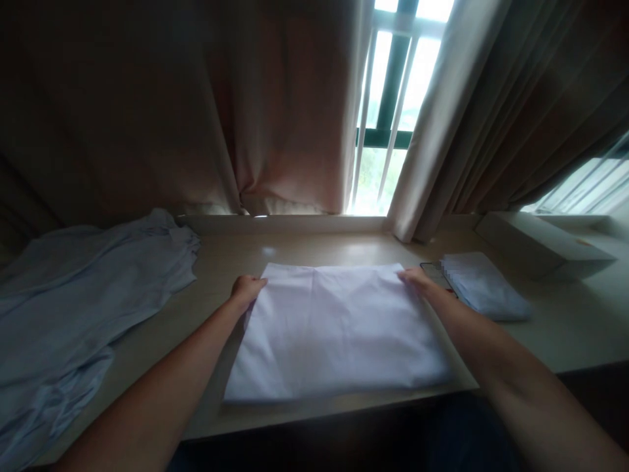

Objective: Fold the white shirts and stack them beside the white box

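Observation:
A white folded cloth (339, 328) lies before me on the pale table, its near edge slightly blurred. My left hand (248, 292) pinches its far left corner between thumb and fingers. At the far right corner, my right hand (415, 278) grips the fabric in the same way. Both arms reach forward along the sides of the cloth. The fingers beneath the fabric are hidden. Whether the cloth is a garment or a plain sheet, I cannot tell.
A rumpled heap of white clothes (98, 295) covers the table's left side. To the right lie a smaller folded white cloth (484, 285) and a pale box (545, 246). Long curtains (295, 111) hang at the back around a bright barred window (388, 105). The table's front edge (344, 416) runs close to me.

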Available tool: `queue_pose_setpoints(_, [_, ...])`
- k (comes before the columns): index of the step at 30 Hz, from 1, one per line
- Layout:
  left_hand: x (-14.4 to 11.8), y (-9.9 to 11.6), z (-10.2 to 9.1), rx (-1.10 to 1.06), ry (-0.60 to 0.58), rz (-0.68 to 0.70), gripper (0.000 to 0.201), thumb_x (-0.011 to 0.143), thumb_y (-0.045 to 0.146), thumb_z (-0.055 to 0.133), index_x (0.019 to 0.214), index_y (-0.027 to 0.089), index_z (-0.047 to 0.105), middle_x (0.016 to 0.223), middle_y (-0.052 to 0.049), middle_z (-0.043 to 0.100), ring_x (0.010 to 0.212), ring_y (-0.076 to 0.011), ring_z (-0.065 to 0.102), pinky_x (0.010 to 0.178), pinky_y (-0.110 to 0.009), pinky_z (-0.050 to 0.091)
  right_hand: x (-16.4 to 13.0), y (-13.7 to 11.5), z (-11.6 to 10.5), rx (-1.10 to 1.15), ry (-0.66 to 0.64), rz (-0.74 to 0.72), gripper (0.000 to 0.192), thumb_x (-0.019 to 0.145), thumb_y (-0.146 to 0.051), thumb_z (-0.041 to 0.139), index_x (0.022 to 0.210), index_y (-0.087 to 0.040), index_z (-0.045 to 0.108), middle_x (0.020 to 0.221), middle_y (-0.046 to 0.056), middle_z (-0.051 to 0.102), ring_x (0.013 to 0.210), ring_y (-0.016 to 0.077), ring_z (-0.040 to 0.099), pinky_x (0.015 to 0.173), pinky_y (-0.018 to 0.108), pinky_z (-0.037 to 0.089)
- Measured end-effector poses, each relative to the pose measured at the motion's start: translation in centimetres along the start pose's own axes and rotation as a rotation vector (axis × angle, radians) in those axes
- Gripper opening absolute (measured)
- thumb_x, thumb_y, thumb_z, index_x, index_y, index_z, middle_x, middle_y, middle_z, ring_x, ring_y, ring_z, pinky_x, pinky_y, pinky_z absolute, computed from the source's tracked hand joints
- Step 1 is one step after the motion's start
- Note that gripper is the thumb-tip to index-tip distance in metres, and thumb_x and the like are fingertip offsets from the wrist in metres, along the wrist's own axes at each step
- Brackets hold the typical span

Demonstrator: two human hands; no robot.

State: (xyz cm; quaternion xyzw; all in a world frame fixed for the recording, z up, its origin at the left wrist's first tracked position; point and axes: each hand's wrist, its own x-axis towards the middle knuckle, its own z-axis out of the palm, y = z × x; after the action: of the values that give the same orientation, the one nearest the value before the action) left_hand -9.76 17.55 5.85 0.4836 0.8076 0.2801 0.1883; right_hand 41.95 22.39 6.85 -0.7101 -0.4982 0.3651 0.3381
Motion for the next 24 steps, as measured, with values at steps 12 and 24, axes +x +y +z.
queue_pose_setpoints(12, [-1.3, -0.9, -1.6, -0.093, 0.140, 0.019, 0.042, 0.076, 0.049, 0.058, 0.095, 0.012, 0.064, 0.090, -0.014, 0.070, 0.080, -0.0241, 0.064, 0.068, -0.030, 0.046, 1.7, -0.8, 1.4, -0.166, 0.150, -0.066, 0.028, 0.072, -0.030, 0.069, 0.090, -0.010, 0.069, 0.079, 0.009, 0.068, 0.064, 0.0176, 0.060, 0.058, 0.025, 0.042])
queue_pose_setpoints(24, [-12.3, -3.1, -0.8, 0.233, 0.169, 0.665, 0.051, 0.089, 0.052, 0.046, 0.127, 0.021, 0.056, 0.144, -0.012, 0.048, 0.136, -0.0274, 0.040, 0.113, -0.044, 0.032, -9.9, 3.6, 0.5, -0.769, 0.236, -0.663, 0.050, 0.098, -0.038, 0.034, 0.138, -0.013, 0.048, 0.142, 0.015, 0.049, 0.135, 0.0269, 0.039, 0.113, 0.043, 0.025])
